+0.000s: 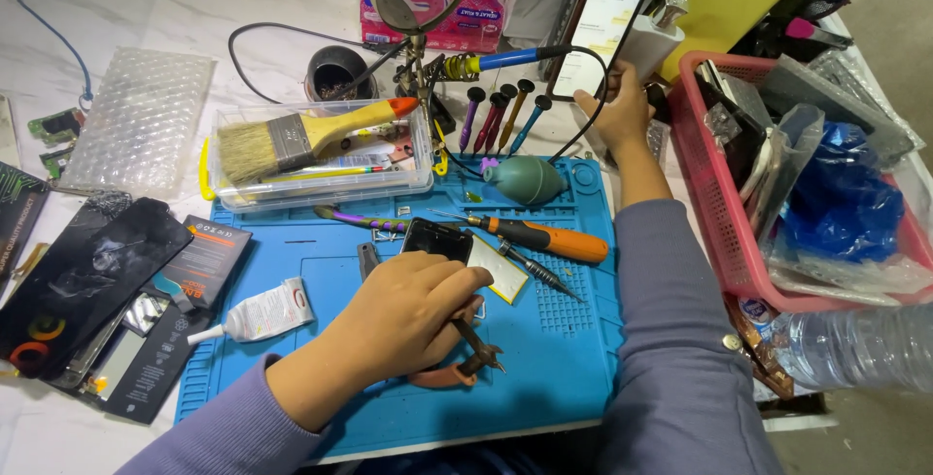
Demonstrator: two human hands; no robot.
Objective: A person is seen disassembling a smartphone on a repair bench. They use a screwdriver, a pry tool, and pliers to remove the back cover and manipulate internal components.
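Left hand: the left hand (408, 315) rested on the blue work mat (321, 339), its grip curled together around a pair of small pliers (466, 358) with orange-brown handles; the dark jaws stuck out at 4 o'clock from the fist.
Right hand: the right hand (617, 111) was stretched to 1 o'clock of the mat, fingers touching the lower edge of a propped-up phone (598, 33) with a lit screen; I could not tell whether its grip clamped the phone or merely steadied it.
Small dark phone: a small dark phone (437, 239) lay on the mat just at 12 o'clock of the left hand, touching the fingertips.
Screwdriver: an orange-handled screwdriver (544, 239) lay at 2 o'clock of the left hand, near the dark phone.
Blower: a teal rubber blower (525, 181) sat at the mat's far edge, beneath the right hand.
Brush: a paintbrush (301, 135) with a yellow handle lay across a clear plastic box (321, 179) at 11 o'clock.
Glue tube: a white tube (258, 315) lay at 9 o'clock of the left hand.
Basket: a pink basket (719, 203) of bagged parts stood at 3 o'clock on the table (194, 18).
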